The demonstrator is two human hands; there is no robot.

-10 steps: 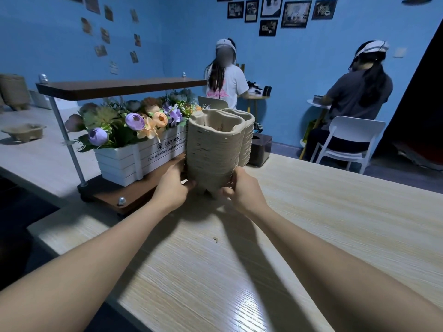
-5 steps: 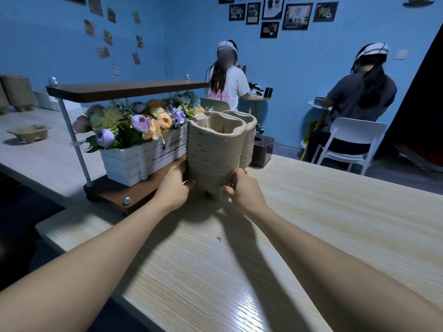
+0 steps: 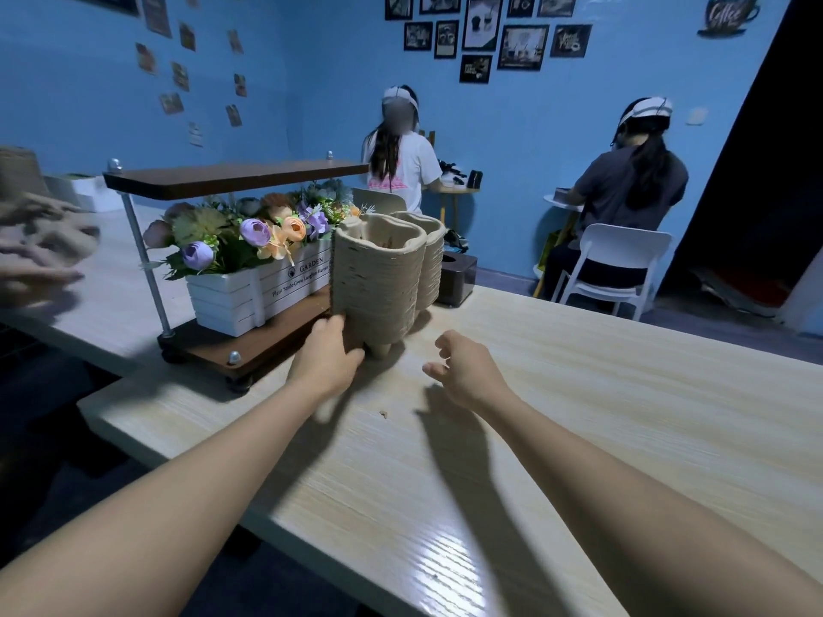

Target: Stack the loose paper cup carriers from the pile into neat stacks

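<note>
On the desk (image 3: 601, 438), just right of the flower box (image 3: 262, 287), stands a tall nested stack of paper cup carriers (image 3: 378, 278), upright on its moulded feet and close against the small wooden shelf unit (image 3: 236, 178) that holds the box. The left hand (image 3: 327, 358) rests against the stack's lower left corner, fingers curled round the base, steadying it more than lifting it. The right hand (image 3: 465, 365) hangs off to the right of the stack, apart from it, fingers loosely curled and holding nothing. The stack looks tidy and aligned, layers packed tight, with a second lobe of it showing behind. Step in hand, as a judgement: setting this finished stack in place and letting go, with one hand already off. No loose pile of carriers shows near the stack; far left of the flower box there is a blurred shape that might be another person's hands, hard to tell. Next move likely calls for freeing the left hand without tipping the tall stack, then reaching toward wherever the loose carriers lie, which the view does not show. The stack is tall and light, so a careless release could nudge it over.
</note>
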